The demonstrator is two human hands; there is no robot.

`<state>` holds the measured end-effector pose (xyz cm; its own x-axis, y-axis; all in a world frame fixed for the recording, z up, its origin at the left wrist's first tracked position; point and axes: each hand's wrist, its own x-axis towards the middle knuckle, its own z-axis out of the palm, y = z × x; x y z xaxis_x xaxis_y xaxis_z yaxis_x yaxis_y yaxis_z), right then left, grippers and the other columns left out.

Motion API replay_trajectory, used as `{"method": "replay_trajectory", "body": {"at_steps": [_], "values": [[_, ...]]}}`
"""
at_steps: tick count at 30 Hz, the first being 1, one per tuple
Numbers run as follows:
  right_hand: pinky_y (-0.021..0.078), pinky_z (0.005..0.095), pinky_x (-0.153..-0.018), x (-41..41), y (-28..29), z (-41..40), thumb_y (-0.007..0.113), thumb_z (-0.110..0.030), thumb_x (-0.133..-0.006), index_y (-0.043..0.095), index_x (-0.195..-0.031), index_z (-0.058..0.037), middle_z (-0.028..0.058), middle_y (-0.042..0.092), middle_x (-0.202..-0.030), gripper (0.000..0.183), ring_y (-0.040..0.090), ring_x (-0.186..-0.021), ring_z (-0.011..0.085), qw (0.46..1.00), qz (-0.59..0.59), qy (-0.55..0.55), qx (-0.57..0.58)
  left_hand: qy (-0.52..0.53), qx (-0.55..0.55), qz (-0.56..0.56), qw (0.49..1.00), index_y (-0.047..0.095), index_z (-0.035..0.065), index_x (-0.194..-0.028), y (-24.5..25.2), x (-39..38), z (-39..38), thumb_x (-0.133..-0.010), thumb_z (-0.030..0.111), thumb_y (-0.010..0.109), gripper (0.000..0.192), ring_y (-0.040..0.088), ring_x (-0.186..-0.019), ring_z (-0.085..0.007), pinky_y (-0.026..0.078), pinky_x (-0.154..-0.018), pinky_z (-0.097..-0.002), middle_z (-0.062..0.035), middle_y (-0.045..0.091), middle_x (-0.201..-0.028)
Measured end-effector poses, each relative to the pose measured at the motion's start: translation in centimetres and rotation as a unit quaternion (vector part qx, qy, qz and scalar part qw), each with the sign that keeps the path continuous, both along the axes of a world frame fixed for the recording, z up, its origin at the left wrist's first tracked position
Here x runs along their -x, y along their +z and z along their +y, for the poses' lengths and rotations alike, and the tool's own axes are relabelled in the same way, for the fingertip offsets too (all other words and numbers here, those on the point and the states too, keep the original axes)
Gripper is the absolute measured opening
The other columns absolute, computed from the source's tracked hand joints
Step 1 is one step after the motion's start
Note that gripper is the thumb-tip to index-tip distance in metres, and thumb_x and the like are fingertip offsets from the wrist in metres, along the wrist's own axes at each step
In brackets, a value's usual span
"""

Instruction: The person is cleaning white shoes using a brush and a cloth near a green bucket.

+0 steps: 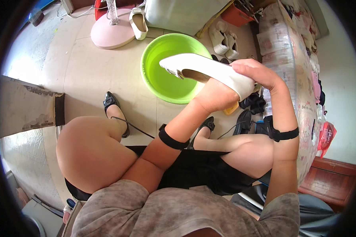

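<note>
A white slip-on flat shoe (207, 66) with a metallic ornament near its toe is held up sideways, its toe pointing left over a light-green basin (148, 83). My left hand (221, 93) reaches to the shoe's opening side, and the shoe hides its fingers. At the heel end, my right hand (253, 72) grips the shoe with the thumb on its outer side. The basin stands on the floor and seems to hold water. Its right side is partly hidden by the shoe and my left hand.
Another white flat shoe (138, 23) leans by a pink round stand base (112, 32). White shoes (222, 41) and black shoes (253, 103) line the right side, beside stacked plastic-wrapped packages (279, 53). A yellow object (231, 108) shows below my left hand. A dark cable (133, 128) crosses near my feet.
</note>
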<state>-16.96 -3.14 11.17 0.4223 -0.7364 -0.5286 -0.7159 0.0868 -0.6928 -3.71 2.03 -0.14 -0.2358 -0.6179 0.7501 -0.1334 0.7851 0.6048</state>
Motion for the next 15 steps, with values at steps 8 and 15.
{"method": "replay_trajectory", "body": {"at_steps": [8, 15], "values": [[0.0437, 0.0231, -0.081, 0.0, 0.0, -0.2, 0.063, -0.038, -0.084, 0.059, -0.111, 0.004, 0.0056, 0.063, -0.099, 0.05, 0.056, -0.09, 0.0102, 0.993, -0.08, 0.008, -0.086, 0.037, 0.002, -0.054, 0.998, 0.062, 0.0109, -0.094, 0.5, -0.2, 0.1, -0.063, 0.007, 0.064, 0.032, 0.059, -0.083, -0.0335, 0.047, -0.07, -0.0433, -0.0111, 0.059, -0.088], [0.0447, 0.0244, -0.086, 0.2, -1.3, -0.8, 0.064, -0.034, -0.081, 0.05, -0.118, 0.0066, 0.0101, 0.06, -0.109, 0.056, 0.058, -0.096, 0.0132, 0.984, -0.147, -0.078, -0.059, 0.032, -0.109, -0.019, 0.993, 0.063, 0.0089, -0.083, 1.7, -1.7, -0.4, -0.063, 0.022, 0.07, 0.025, 0.061, -0.081, -0.0327, 0.049, -0.07, -0.043, -0.0124, 0.063, -0.089]]}}
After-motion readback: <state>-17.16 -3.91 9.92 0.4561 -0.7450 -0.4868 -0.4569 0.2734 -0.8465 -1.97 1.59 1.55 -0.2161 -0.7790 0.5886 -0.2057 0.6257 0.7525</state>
